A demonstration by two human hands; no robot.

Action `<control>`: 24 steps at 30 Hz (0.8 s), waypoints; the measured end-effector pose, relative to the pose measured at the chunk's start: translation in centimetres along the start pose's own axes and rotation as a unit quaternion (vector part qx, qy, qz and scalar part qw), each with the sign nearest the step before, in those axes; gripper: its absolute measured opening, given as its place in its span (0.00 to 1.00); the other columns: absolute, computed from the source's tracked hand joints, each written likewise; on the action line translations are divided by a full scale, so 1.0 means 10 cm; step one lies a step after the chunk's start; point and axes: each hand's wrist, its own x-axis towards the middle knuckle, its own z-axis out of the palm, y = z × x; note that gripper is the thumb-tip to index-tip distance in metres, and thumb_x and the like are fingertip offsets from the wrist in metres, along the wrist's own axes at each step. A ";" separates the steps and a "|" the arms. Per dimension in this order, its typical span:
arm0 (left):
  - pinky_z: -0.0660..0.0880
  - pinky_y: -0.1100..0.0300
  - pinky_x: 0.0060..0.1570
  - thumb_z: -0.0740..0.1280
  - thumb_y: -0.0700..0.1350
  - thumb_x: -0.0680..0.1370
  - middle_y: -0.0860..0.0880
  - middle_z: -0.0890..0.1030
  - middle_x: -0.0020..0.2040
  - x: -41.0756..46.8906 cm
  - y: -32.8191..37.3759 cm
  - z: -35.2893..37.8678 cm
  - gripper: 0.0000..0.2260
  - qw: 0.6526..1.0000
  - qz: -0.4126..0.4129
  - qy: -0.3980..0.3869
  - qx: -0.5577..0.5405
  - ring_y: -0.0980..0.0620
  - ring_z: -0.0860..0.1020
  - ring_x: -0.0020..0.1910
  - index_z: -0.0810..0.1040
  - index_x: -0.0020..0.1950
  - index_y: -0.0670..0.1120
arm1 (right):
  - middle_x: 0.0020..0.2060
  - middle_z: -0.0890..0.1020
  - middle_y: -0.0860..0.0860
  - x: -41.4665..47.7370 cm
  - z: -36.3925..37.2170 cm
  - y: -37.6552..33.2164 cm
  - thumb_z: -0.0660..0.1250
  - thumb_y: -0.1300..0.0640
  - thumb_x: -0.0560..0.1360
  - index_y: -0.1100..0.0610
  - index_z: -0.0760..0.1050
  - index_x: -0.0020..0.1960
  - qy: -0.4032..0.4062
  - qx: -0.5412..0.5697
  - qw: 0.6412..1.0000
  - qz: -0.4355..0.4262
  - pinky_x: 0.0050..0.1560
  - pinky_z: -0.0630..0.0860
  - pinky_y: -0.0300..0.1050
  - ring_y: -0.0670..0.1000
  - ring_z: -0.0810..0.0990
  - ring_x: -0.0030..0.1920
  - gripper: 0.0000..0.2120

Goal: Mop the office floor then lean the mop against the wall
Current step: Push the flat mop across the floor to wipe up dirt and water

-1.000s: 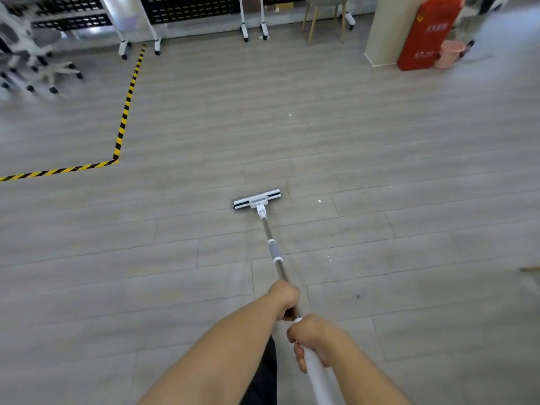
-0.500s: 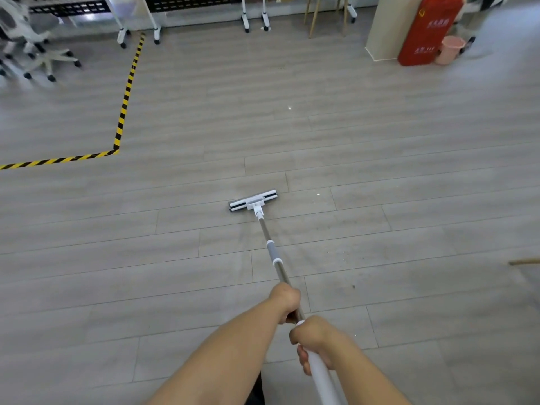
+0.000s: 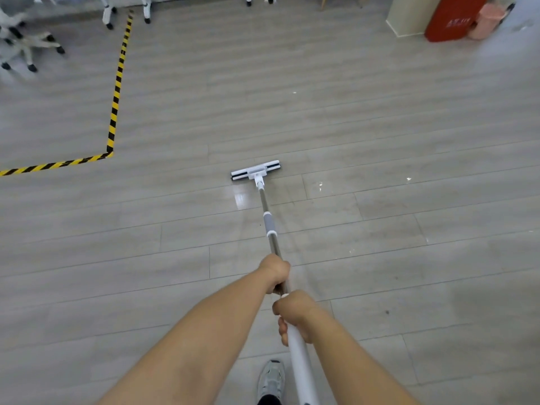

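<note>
The mop has a flat white and black head [image 3: 255,171] lying on the grey plank floor [image 3: 380,141] ahead of me. Its metal pole [image 3: 270,226] with a grey collar runs back toward me and ends in a white handle [image 3: 301,363]. My left hand [image 3: 276,271] grips the metal pole. Just behind it, my right hand [image 3: 293,312] grips the top of the white handle. A wet shiny patch [image 3: 241,198] shows on the floor just behind the mop head.
Yellow-black hazard tape [image 3: 115,97] marks a corner on the left. White office chair bases [image 3: 26,51] stand at the far left. A red cabinet [image 3: 453,19], a pink bucket [image 3: 486,20] and a beige pillar [image 3: 409,16] are at the far right. My shoe [image 3: 271,378] is below.
The view has tipped down and moved forward, so my shoe appears at the bottom. The mop head has been pushed slightly ahead, leaving a wet streak. Both hands keep their hold.
</note>
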 end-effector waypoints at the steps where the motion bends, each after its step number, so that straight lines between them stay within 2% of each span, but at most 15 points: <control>1: 0.74 0.56 0.27 0.60 0.41 0.80 0.39 0.80 0.44 0.10 0.08 -0.09 0.11 1.000 0.003 -0.003 -0.005 0.39 0.80 0.38 0.74 0.59 0.37 | 0.21 0.72 0.54 0.09 0.03 -0.13 0.57 0.68 0.75 0.63 0.69 0.65 0.000 0.000 1.000 -0.005 0.28 0.73 0.43 0.52 0.70 0.19 0.18; 3: 0.75 0.56 0.28 0.59 0.41 0.81 0.39 0.79 0.42 0.21 0.20 -0.20 0.07 1.000 0.006 -0.006 -0.007 0.41 0.79 0.35 0.73 0.53 0.37 | 0.19 0.72 0.54 0.23 0.06 -0.28 0.57 0.68 0.75 0.62 0.67 0.68 0.001 -0.007 1.000 -0.014 0.27 0.73 0.44 0.52 0.71 0.19 0.21; 5: 0.75 0.58 0.26 0.59 0.41 0.82 0.39 0.79 0.41 0.23 0.23 -0.22 0.07 1.000 0.007 -0.010 -0.006 0.43 0.79 0.32 0.73 0.52 0.38 | 0.19 0.72 0.54 0.28 0.06 -0.30 0.57 0.68 0.75 0.62 0.66 0.69 0.003 -0.012 1.000 -0.018 0.27 0.73 0.43 0.53 0.71 0.19 0.22; 9: 0.76 0.55 0.30 0.57 0.39 0.81 0.40 0.78 0.41 0.18 0.11 -0.03 0.07 0.999 -0.002 -0.041 -0.020 0.43 0.78 0.34 0.72 0.54 0.39 | 0.21 0.73 0.56 0.15 -0.02 -0.06 0.58 0.68 0.73 0.64 0.70 0.57 0.026 -0.015 0.999 -0.031 0.29 0.72 0.45 0.54 0.72 0.22 0.13; 11: 0.78 0.53 0.35 0.56 0.39 0.81 0.40 0.77 0.40 0.11 0.03 0.12 0.05 0.998 -0.006 -0.054 -0.028 0.42 0.77 0.34 0.71 0.50 0.39 | 0.21 0.74 0.57 0.07 -0.08 0.10 0.59 0.67 0.71 0.64 0.70 0.49 0.044 -0.027 0.998 -0.037 0.31 0.72 0.46 0.55 0.72 0.23 0.08; 13: 0.78 0.52 0.36 0.56 0.38 0.81 0.40 0.77 0.39 -0.03 -0.06 0.30 0.05 0.998 -0.002 -0.060 -0.027 0.41 0.77 0.35 0.70 0.47 0.40 | 0.21 0.74 0.58 -0.02 -0.18 0.32 0.59 0.67 0.71 0.64 0.70 0.47 0.055 -0.035 0.997 -0.039 0.32 0.72 0.47 0.55 0.72 0.23 0.06; 17: 0.76 0.56 0.28 0.56 0.38 0.80 0.39 0.78 0.41 -0.38 -0.41 0.78 0.07 0.997 0.006 -0.077 -0.004 0.41 0.79 0.36 0.72 0.52 0.39 | 0.23 0.77 0.59 -0.25 -0.39 0.93 0.60 0.65 0.71 0.67 0.70 0.55 0.051 -0.082 0.995 -0.029 0.37 0.73 0.48 0.55 0.73 0.23 0.14; 20: 0.76 0.56 0.28 0.55 0.38 0.80 0.40 0.79 0.41 -0.79 -0.81 1.15 0.08 0.997 0.003 -0.078 0.009 0.42 0.79 0.36 0.72 0.54 0.39 | 0.24 0.77 0.58 -0.48 -0.46 1.54 0.59 0.65 0.72 0.65 0.69 0.60 0.054 -0.086 0.995 -0.012 0.37 0.76 0.49 0.56 0.75 0.24 0.17; 24: 0.75 0.57 0.27 0.55 0.39 0.81 0.41 0.78 0.41 -1.46 -1.45 1.66 0.12 0.996 -0.003 -0.085 0.038 0.44 0.79 0.35 0.71 0.61 0.39 | 0.26 0.78 0.57 -0.84 -0.54 2.50 0.58 0.64 0.72 0.65 0.67 0.66 0.048 -0.129 0.990 0.007 0.41 0.77 0.49 0.56 0.77 0.31 0.22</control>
